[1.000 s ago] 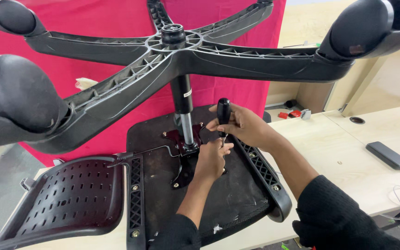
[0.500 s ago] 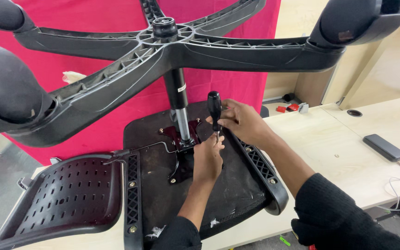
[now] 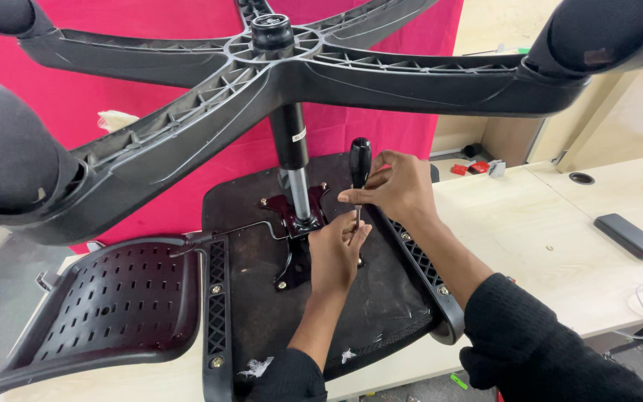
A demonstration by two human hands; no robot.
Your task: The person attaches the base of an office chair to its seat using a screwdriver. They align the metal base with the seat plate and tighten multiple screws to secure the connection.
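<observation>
One black-handled screwdriver (image 3: 359, 167) is held upright by the right hand (image 3: 398, 187), while its shaft is pinched by the left hand (image 3: 338, 246) at the seat underside (image 3: 381, 298), as before. Since then, the five-armed base (image 3: 277, 56) is seen higher. One phone (image 3: 630, 236) lies near the table's (image 3: 545, 253) right edge.

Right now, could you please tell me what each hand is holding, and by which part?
The right hand grips the black-handled screwdriver by its handle; the left hand pinches its thin metal shaft near the tip.
</observation>
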